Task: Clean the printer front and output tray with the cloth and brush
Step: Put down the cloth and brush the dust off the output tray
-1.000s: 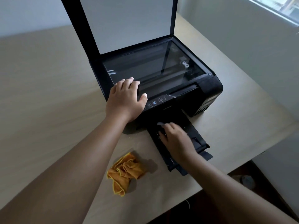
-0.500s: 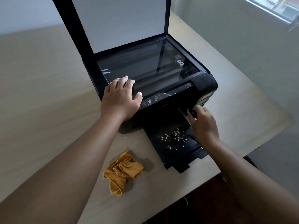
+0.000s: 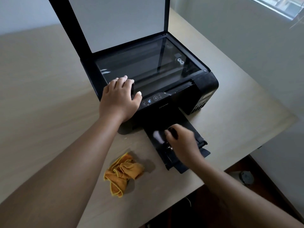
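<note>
Left hand point(image 3: 120, 99): fingers flat, steadying the front-left corner of the printer point(image 3: 205, 83).
Cloth point(image 3: 123, 173): crumpled near the front edge of the table point(image 3: 49, 112), untouched.
Output tray point(image 3: 199, 140): holds a few crumbs point(image 3: 168, 147) beneath the brush point(image 3: 157, 136).
Right hand point(image 3: 182, 142): fingers curled round the blurred brush.
Risk: fast sweeps may flick crumbs onto the table.

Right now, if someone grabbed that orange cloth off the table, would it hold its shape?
Probably not: the cloth lies crumpled in soft folds, so it would likely droop. It looks thin, so probably light. Pushed, it should bunch rather than slide.
</note>
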{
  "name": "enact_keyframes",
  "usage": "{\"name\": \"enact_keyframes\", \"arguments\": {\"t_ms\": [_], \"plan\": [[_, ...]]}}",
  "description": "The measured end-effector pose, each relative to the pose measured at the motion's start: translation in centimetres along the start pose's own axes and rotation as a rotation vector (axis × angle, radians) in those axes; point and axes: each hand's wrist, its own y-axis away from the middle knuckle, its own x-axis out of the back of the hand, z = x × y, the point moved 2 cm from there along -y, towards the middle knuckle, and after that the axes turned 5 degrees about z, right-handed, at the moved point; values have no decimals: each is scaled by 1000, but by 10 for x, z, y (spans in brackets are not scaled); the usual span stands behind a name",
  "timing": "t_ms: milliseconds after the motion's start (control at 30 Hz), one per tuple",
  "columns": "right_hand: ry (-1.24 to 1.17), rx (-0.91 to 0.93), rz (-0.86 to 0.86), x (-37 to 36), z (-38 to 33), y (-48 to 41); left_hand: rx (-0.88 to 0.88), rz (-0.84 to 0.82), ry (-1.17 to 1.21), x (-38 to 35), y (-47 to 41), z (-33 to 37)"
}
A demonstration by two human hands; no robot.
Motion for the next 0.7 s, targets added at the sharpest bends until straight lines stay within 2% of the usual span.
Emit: {"name": "enact_keyframes", "arguments": {"t_ms": [100, 200, 267, 367, 500, 600, 700], "plan": [[102, -49, 143, 34, 30, -23, 1, -2, -3, 0, 0, 0], [236, 37, 232, 58, 45, -37, 1, 1, -5, 0, 0, 0], [340, 125, 212, 57, 45, -38, 3, -2, -6, -1, 0, 0], [428, 265, 66, 32, 34, -19, 3, 0, -5, -1, 0, 1], [271, 369, -31, 3, 9, 17, 3, 1, -1, 0, 0, 0], [97, 248, -104, -5, -5, 32, 3, 0, -1, -2, 1, 0], [26, 125, -78, 0, 1, 30, 1, 5, -1, -1, 1, 0]]}}
